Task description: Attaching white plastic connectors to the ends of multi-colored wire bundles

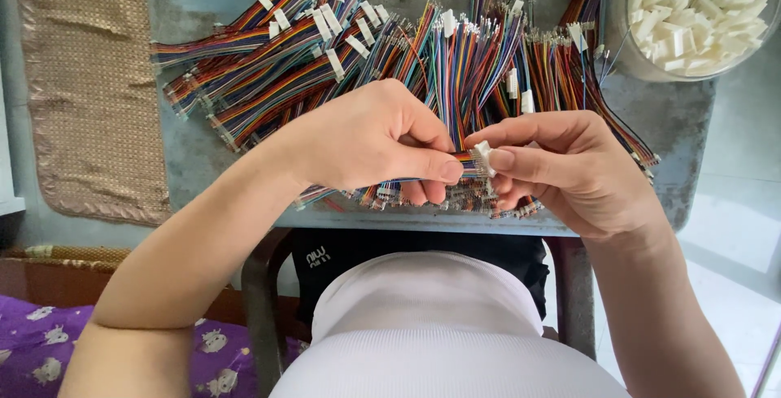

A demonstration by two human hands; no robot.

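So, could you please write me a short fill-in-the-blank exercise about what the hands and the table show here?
1. The left hand pinches a bundle of multicoloured ____.
2. The right hand holds a small white connector at the end of the wire bundle, between thumb and ____.
3. The clear bowl at the table's far right corner is filled with loose connectors coloured ____.
4. Beside the grey table, on the left, lies a woven ____ mat.

Missing words: wires; forefinger; white; tan

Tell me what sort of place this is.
Likely a small home workshop for hand-assembling wire harnesses. Bundles of multicoloured ribbon wires cover a worn grey table, a clear bowl of white plastic connectors sits at the corner, and both hands join a wire end to a connector.
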